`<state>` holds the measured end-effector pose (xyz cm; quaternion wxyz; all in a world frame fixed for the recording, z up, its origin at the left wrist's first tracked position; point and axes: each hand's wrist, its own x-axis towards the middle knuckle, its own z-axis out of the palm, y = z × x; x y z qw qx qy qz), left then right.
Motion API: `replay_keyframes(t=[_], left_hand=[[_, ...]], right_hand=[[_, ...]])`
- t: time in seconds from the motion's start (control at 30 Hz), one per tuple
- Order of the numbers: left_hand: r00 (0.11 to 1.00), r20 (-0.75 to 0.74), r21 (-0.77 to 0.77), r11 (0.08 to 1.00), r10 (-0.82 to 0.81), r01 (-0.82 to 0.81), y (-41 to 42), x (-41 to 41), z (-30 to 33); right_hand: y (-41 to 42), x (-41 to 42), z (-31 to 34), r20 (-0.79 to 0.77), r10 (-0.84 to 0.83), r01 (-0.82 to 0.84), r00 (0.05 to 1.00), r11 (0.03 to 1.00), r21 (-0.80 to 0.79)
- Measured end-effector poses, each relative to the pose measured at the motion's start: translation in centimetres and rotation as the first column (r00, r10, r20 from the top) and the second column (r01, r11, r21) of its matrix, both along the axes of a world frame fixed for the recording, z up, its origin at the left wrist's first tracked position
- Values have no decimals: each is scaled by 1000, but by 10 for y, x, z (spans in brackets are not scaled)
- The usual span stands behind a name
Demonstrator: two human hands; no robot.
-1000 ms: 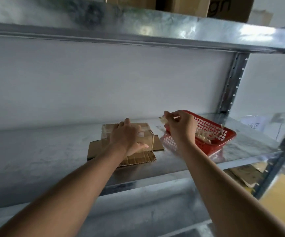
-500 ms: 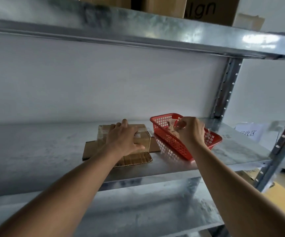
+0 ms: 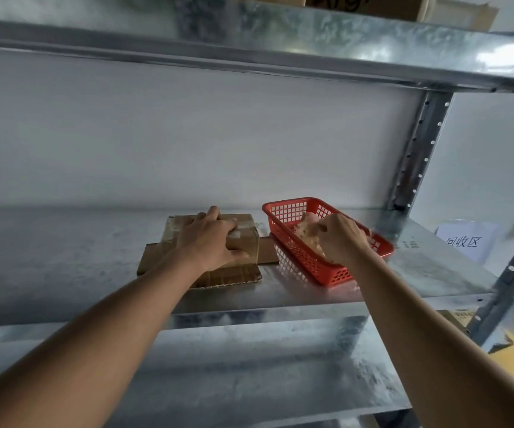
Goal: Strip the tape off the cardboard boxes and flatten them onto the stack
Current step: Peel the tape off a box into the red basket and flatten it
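Cardboard (image 3: 218, 274) lies pinned flat under the left hand (image 3: 210, 240), fingers spread, while right hand (image 3: 340, 237) fingers pinch tape (image 3: 306, 231) into the basket (image 3: 308, 261).

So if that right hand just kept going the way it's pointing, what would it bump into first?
Most likely the wad of peeled tape lying in the red basket. The right hand reaches down and leftward into the basket, fingertips already at the wad. Behind it comes the basket's far wall, though depth is hard to judge.
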<state>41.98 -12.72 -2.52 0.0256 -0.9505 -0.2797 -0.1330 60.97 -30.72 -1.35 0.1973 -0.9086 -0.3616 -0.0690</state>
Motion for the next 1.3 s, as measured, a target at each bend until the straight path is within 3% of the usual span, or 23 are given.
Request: replay_keyframes(t=[0.13, 0.3, 0.57, 0.7, 0.8, 1.0, 1.13, 1.3], left_hand=[[999, -31, -6, 1000, 16, -16, 2, 3, -2], [999, -46, -6, 1000, 24, -24, 5, 6, -4], [991, -130, 4, 999, -35, 36, 14, -3, 3], [976, -211, -62, 997, -52, 40, 25, -17, 24], [990, -127, -377, 926, -64, 11, 43, -37, 41], [991, -123, -374, 928, -50, 0, 70, -72, 37], [994, -112, -377, 925, -4, -39, 78, -87, 34], [997, -51, -364, 928, 64, -79, 75, -93, 28]], right_hand=[[-2, 1, 1, -58, -63, 77, 996, 953, 293], [1, -4, 8, 41, -93, 67, 995, 901, 428], [32, -49, 17, 207, 282, -325, 937, 922, 211], [57, -78, 9, 93, 466, -472, 880, 880, 53], [70, -91, 5, 68, 494, -496, 867, 868, 11], [97, -108, -11, -29, 474, -475, 880, 880, -29], [113, -120, -24, -241, 473, -474, 847, 879, 56], [125, -131, -26, -158, 394, -309, 906, 867, 390]])
